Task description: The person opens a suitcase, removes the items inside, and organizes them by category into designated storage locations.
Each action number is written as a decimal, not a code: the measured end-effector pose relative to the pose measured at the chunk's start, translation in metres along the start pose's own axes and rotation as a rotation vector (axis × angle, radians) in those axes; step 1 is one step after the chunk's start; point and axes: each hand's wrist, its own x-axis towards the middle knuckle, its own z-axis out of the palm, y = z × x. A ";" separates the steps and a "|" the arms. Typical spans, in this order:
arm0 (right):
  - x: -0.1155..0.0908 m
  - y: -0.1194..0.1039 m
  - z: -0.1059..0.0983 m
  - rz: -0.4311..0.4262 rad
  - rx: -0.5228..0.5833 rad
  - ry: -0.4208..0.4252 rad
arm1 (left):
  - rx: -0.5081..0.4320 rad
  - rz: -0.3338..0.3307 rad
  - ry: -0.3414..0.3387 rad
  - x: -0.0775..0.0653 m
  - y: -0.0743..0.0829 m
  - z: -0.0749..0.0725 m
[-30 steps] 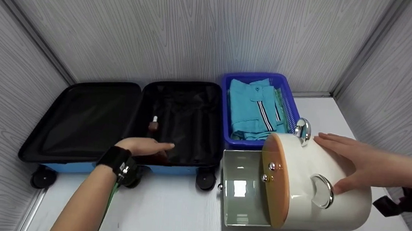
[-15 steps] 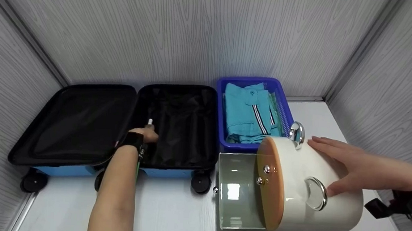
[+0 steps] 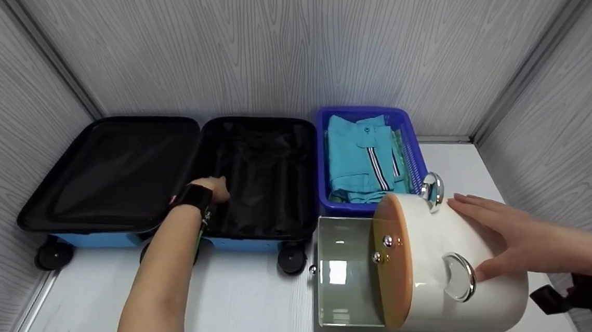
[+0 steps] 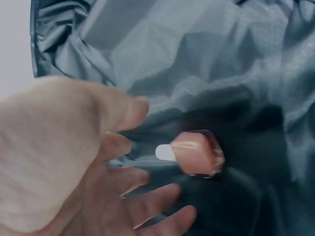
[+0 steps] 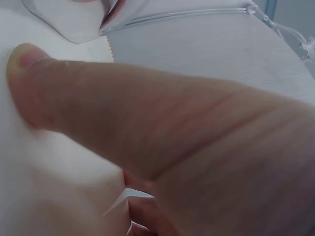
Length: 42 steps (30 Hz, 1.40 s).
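My left hand reaches down into the right half of an open suitcase. In the left wrist view, a small bottle of pinkish-brown liquid with a white cap lies on the dark lining. The fingers are spread and slightly bent just short of its cap, with nothing between them and the thumb. In the head view this hand hides the bottle. My right hand rests with spread fingers on a cream rounded storage case. Its thumb presses the smooth cream surface near a chrome handle.
A clear drawer sticks out of the case's orange-edged front, toward the suitcase. Behind it stands a blue basket of folded turquoise clothes. The suitcase's other half lies at the left. Grey wood-patterned walls enclose the floor.
My left hand has moved from above the suitcase's front edge back and down to the bottle, covering it in the head view. The right hand stays on the case.
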 end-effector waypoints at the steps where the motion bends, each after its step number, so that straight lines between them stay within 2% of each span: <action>1: 0.000 0.000 0.000 -0.007 0.000 0.002 | 0.010 0.007 -0.011 0.000 -0.001 0.002; 4: 0.001 0.000 0.000 -0.027 -0.003 0.011 | 0.013 0.014 -0.017 0.002 -0.004 0.008; 8: 0.002 0.001 0.000 -0.043 -0.017 0.020 | 0.000 -0.026 0.003 0.006 -0.009 0.013; 11: 0.003 0.001 0.001 -0.049 -0.015 0.023 | 0.048 -0.033 -0.015 0.008 -0.017 0.016; 15: 0.004 -0.001 0.001 -0.039 -0.007 0.016 | 0.139 0.012 -0.019 0.001 -0.019 0.015; 18: 0.004 -0.002 0.000 -0.031 -0.010 0.013 | 0.083 0.049 0.013 -0.006 -0.012 0.011; 21: 0.005 -0.001 -0.001 -0.031 -0.010 0.015 | -0.012 0.097 0.084 -0.006 -0.002 0.003; 22: 0.005 -0.001 -0.001 -0.032 -0.011 0.017 | -0.053 0.112 0.103 -0.006 0.002 0.000; 24: 0.006 0.000 0.000 -0.036 -0.013 0.022 | -0.074 0.161 0.149 -0.009 0.016 -0.005; 26: 0.006 0.000 0.000 -0.033 -0.013 0.020 | -0.072 0.238 0.209 -0.015 0.034 -0.006; 29: 0.006 0.000 0.000 -0.028 -0.014 0.017 | -0.059 0.370 0.268 -0.023 0.068 0.001; 32: 0.006 0.000 0.000 -0.016 -0.012 0.011 | 0.013 0.500 0.306 -0.035 0.104 0.014; 36: 0.005 0.000 0.000 -0.015 -0.002 0.012 | 0.159 0.671 0.322 -0.051 0.148 0.036; 39: 0.005 0.000 0.000 -0.017 0.002 0.015 | 0.265 0.781 0.332 -0.055 0.172 0.057; 42: 0.006 0.000 -0.001 -0.012 -0.013 0.013 | 0.352 0.838 0.347 -0.051 0.188 0.081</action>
